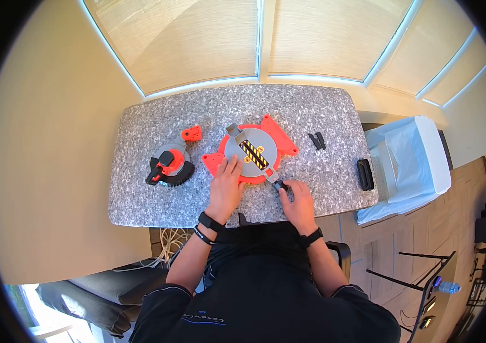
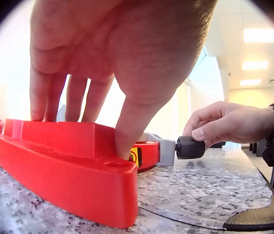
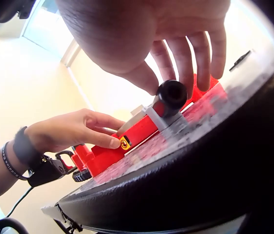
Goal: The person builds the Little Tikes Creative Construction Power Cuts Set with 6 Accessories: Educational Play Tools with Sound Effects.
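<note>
A toy base with a grey disc (image 1: 232, 150) and red side wings (image 1: 279, 137) lies on the speckled table, a black-and-yellow striped slot across its middle. My left hand (image 1: 226, 191) rests on the disc's near left part, fingers spread; in the left wrist view its thumb touches the red rim beside a yellow sticker (image 2: 136, 156). My right hand (image 1: 300, 207) pinches the black knob (image 2: 190, 147) at the end of the grey arm (image 2: 165, 152), between thumb and fingers. In the right wrist view the knob (image 3: 172, 96) shows its round end.
Left of the base stands a grey and red toy saw part (image 1: 168, 163) with a black guard. Small black pieces (image 1: 317, 141) lie to the right, and a black oblong item (image 1: 364, 175) is near the right edge. Beyond that edge stands a lined bin (image 1: 420, 160).
</note>
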### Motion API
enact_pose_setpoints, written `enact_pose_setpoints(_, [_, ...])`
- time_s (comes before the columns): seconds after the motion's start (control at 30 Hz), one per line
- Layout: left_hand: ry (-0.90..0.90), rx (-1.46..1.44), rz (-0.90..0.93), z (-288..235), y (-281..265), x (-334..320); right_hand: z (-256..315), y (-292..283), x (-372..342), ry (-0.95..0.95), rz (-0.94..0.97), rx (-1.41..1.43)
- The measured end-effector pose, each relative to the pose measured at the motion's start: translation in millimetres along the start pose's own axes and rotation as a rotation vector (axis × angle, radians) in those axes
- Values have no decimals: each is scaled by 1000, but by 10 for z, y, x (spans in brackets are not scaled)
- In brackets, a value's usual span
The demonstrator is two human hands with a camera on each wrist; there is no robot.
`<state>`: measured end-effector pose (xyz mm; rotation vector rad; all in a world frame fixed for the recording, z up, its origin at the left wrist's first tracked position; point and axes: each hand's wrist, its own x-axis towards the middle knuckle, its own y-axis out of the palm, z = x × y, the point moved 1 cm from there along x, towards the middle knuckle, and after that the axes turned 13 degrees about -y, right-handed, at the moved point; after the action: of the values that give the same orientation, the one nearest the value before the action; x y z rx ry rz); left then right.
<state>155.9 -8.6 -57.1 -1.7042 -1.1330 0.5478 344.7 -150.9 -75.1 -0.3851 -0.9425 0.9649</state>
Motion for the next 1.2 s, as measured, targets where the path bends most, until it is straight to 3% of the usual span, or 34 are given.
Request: enact_pose_setpoints(1.2, [-2, -36, 41, 14, 26, -6, 29, -6, 6, -17, -15, -21])
